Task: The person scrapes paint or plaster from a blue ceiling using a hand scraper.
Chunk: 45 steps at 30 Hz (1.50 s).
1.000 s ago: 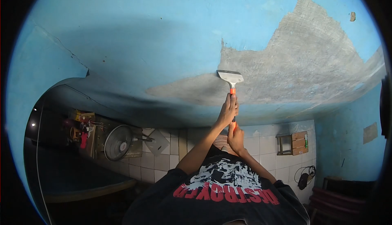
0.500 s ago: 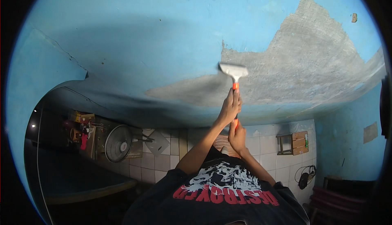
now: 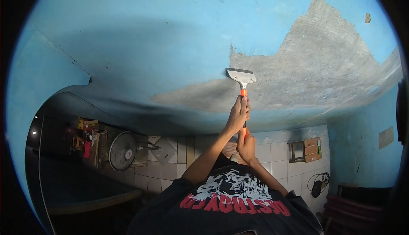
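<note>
A long-handled scraper with a wide metal blade and an orange-and-black handle points up at the wall. Its blade edge lies at the border between blue paint and a bare grey patch. My left hand is wrapped round the upper handle, just below the orange collar. Lower down, my right hand grips the orange end of the same handle. Blue paint covers the wall left of and above the blade, and a tongue of grey reaches left beneath it.
A standing fan is at the lower left, near a cluttered shelf. A small wooden stool stands on the white tiled floor to the right, with a coiled black cable close by. Stacked dark red chairs fill the lower right corner.
The scraper blade has shifted slightly left and down, and it looks sharper now. Both hands keep their hold on the handle and have moved a little with it.
</note>
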### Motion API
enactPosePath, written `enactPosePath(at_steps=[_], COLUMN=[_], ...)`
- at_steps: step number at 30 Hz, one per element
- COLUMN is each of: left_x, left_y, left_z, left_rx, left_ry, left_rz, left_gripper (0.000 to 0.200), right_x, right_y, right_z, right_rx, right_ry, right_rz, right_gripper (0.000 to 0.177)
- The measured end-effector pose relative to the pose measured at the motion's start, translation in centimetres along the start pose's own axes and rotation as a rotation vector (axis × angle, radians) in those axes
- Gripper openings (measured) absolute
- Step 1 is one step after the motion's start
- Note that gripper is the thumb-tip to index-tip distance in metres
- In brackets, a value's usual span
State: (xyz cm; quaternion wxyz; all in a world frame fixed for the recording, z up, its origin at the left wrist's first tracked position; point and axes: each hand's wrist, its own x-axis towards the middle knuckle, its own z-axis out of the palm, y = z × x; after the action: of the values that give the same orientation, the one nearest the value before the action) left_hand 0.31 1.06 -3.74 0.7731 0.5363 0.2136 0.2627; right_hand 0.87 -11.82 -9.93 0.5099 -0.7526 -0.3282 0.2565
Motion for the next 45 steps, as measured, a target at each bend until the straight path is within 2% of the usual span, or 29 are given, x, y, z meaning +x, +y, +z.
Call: enactPosePath(at_steps=[3,5,7,11,12,14,16,18,21,23,26,31,36,38,43,45], left_x=[-0.1,-0.1,0.0,0.9,0.9,0.6,0.0,-0.2,0.3,0.6,0.4,0.5,0.6,0.8,0.3,0.7], left_y=[-1.5,-2.6,-3.4,1.8,2.6,2.4,-0.3,-1.3,-0.9,0.1,-0.1,-3.6,1.3,1.1,-3.1,-1.1], left_z=[-0.3,-0.9,-1.3,0.3,0.4,0.4,-0.4,-0.6,-0.5,-0.4,0.0,-1.2,0.3,0.1,-1.1,-0.4], left_rx=[0.033,0.02,0.009,0.03,0.046,0.059,0.052,0.043,0.015,-0.002,0.021,0.0,0.023,0.036,-0.011,-0.012], left_ry=[0.035,0.038,0.039,0.013,-0.009,-0.004,0.003,0.025,0.012,-0.055,-0.021,-0.008,-0.048,-0.063,-0.037,-0.048], left_rz=[-0.023,-0.035,-0.045,0.024,0.051,0.061,0.017,-0.053,-0.065,-0.028,0.0,-0.04,0.016,0.038,-0.051,-0.027], left_gripper=[0.036,0.038,0.04,0.038,0.036,0.036,0.036,0.036,0.036,0.037,0.038,0.044,0.04,0.041,0.041,0.041], right_x=[-0.1,0.0,0.0,1.5,1.0,1.1,0.2,-0.5,0.0,-0.2,-0.1,-0.2,1.1,0.8,-0.3,0.2], right_y=[2.0,3.2,3.6,-0.6,-1.0,-1.7,0.4,1.2,-0.5,-1.0,-0.3,2.2,-1.2,-0.8,1.8,-0.2], right_z=[1.3,2.1,1.9,0.9,0.7,0.3,0.9,1.0,0.3,-0.1,0.1,0.9,0.0,0.1,0.7,0.1], right_rx=[-0.023,-0.105,-0.079,-0.049,-0.05,-0.025,0.02,-0.077,-0.019,-0.003,0.004,-0.065,-0.091,-0.053,-0.126,-0.111], right_ry=[0.031,0.119,0.111,0.187,0.184,0.075,0.065,0.028,0.063,0.041,0.041,0.053,0.171,0.145,0.094,0.119], right_rz=[-0.012,-0.162,-0.19,-0.303,-0.298,-0.121,-0.093,-0.01,-0.093,-0.05,-0.024,-0.026,-0.206,-0.161,-0.065,-0.093], right_gripper=[0.041,0.043,0.043,0.042,0.042,0.036,0.036,0.038,0.04,0.041,0.042,0.042,0.044,0.043,0.037,0.037])
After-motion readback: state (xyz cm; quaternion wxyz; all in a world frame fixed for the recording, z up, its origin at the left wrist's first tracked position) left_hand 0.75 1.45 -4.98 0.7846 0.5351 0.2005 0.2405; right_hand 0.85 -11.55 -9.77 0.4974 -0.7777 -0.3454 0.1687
